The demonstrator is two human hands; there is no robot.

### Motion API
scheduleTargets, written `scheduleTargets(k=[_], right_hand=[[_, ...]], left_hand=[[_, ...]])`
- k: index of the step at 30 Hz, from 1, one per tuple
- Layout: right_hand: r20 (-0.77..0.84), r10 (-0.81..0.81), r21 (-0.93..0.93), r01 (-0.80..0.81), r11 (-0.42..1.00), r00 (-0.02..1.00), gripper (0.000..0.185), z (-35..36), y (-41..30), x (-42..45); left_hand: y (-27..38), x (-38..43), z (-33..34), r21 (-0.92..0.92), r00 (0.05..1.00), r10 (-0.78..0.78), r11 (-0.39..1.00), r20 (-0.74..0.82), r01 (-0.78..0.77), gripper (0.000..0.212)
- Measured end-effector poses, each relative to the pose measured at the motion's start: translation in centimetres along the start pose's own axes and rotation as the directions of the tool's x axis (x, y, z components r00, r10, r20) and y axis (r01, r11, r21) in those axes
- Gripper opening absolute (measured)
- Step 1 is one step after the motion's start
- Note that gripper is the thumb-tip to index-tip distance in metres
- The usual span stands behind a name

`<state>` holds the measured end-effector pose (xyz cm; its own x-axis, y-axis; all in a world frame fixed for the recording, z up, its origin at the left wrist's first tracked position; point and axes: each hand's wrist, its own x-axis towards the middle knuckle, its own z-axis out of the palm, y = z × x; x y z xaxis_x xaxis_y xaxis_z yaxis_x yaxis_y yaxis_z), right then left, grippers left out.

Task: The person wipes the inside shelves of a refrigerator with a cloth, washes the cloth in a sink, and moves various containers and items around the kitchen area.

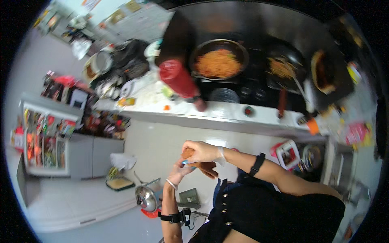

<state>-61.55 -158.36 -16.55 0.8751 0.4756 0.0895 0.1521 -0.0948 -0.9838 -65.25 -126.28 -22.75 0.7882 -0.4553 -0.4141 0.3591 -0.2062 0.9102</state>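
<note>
Both of my hands are together in front of my body, above the floor, each in a thin clear plastic glove. My right hand (202, 152) is wrapped over a brown piece of food (208, 169), perhaps fried; parts of it show on both sides of the fingers. From below, my left hand (180, 172) meets the food with its fingertips. A small blue spot shows between the hands, too small to identify. Beyond them a frying pan (245, 57) holds a heap of orange-red noodles (218, 63) on the stove.
A wok (296, 50) with noodles and a metal spatula (299, 85) stands further right. A blurred red bottle (179, 77) is at the counter (231, 111). Left are a glass-fronted cabinet (45, 139) and a metal bowl (147, 199) near the floor.
</note>
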Motion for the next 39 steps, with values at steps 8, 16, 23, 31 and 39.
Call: scheduleTargets(k=[8, 16, 23, 31, 39], right_hand=[[0.062, 0.058, 0.078, -0.063, 0.995, 0.996, 0.044, 3.0, 3.8, 11.3], [-0.244, -0.102, -0.220, 0.047, 0.974, 0.964, 0.034, 15.0, 8.8, 24.4], [0.024, -0.038, 0.069, 0.036, 0.997, 0.999, 0.053, 23.1, 14.6, 43.8], [0.415, 0.044, -0.124, 0.009, 0.992, 0.909, 0.043, 33.5, 6.5, 59.7], [0.477, 0.019, 0.034, -0.040, 0.999, 0.879, 0.042, 45.4, 7.5, 74.4]], left_hand=[[7.7, -3.1, -8.5, -0.099, 0.937, -0.102, 0.992, -0.334, 0.073, 0.033], [7.6, -0.8, -19.9, 0.333, 0.691, 0.073, 0.909, -0.719, 0.250, 0.051], [13.0, 7.8, -29.0, 0.618, 0.546, 0.400, 0.727, -0.736, 0.300, 0.040], [14.2, 3.3, -37.1, 0.570, 0.635, 0.406, 0.819, -0.657, 0.067, 0.048], [12.5, -1.8, -57.3, 0.462, 0.587, 0.397, 0.886, -0.706, -0.044, 0.050]])
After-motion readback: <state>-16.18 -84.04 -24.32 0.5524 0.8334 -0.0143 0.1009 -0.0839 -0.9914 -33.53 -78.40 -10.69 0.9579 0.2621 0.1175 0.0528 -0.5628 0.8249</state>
